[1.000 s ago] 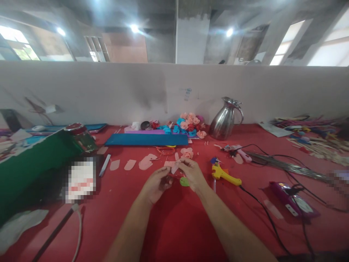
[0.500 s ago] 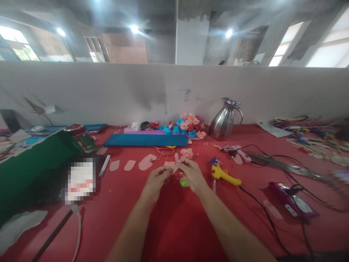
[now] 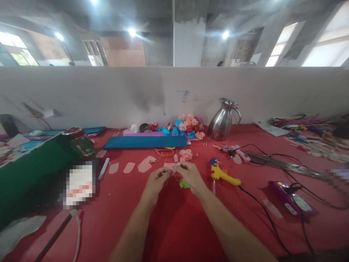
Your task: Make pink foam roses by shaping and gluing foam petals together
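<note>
Over the middle of the red table, my left hand and my right hand meet fingertip to fingertip. Both are closed in a pinch on a small pale pink paper petal, mostly covered by the fingers. Just beyond them lies a pink paper flower. A bright green piece is under my right hand. Cut pink paper petals are spread to the left, some single and some overlapping. A yellow glue gun rests to the right of my right hand, its cord trailing toward the front edge.
Behind stand a blue flat sheet, a heap of paper flowers and a steel jug. At left are a glass jar, a green box and a pen. Wires and a purple device lie right.
The pink petal, which stuck up from my right fingers, is now tucked down between the fingertips of both hands. My hands have stayed close together; the view has shifted slightly.
</note>
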`<move>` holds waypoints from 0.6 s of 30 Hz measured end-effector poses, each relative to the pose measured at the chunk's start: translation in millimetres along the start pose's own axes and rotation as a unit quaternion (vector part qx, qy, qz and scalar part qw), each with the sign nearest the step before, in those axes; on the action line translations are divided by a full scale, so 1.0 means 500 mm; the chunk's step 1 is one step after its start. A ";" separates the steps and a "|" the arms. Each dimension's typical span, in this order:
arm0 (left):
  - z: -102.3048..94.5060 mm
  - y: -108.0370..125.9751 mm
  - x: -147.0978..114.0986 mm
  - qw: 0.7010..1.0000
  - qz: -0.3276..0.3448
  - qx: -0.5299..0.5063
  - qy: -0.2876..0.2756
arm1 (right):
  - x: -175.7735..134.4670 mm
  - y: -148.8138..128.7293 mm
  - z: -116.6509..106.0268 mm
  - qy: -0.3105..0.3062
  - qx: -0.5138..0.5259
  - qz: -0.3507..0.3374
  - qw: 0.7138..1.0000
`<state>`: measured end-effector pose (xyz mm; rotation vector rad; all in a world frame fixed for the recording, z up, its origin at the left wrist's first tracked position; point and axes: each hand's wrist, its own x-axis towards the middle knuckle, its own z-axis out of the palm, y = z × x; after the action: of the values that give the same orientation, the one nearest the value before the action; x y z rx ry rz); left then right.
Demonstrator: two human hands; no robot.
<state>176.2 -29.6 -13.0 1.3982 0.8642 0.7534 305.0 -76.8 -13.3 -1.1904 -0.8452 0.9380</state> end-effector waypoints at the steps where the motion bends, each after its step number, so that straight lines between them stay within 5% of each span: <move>1: -0.001 0.001 0.001 1.000 -0.002 0.003 -0.001 | 0.000 0.001 -0.001 -0.001 -0.002 -0.001 1.000; 18: -0.021 0.016 -0.003 0.994 -0.084 -0.006 -0.067 | 0.005 -0.004 -0.021 -0.072 -0.051 0.037 0.995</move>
<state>166.7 -24.9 -4.7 1.3318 0.8579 0.5294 315.9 -78.5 -13.3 -1.2592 -0.9792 1.0606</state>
